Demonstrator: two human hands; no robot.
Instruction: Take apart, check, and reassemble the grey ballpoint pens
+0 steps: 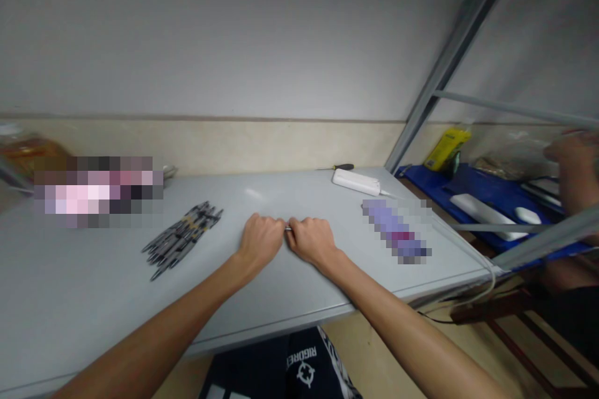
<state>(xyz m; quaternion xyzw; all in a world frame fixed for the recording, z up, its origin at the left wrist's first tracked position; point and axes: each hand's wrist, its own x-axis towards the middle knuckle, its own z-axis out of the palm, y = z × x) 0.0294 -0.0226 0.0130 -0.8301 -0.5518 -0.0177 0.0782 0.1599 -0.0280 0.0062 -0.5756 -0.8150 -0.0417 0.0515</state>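
Observation:
My left hand and my right hand are side by side over the middle of the table, both closed into fists with their thumb sides facing. Between them shows a short bit of a thin silvery rod. Both fists grip it, and the fingers hide the rest, so its kind cannot be made out. To the left of my left hand lies a bundle of grey and black pens, spread loosely side by side on the grey tabletop.
A white power strip and a screwdriver lie at the back right. Blurred-out items sit left and right. An amber-filled container stands far left. Beyond the metal frame, another person's arm reaches over a blue surface.

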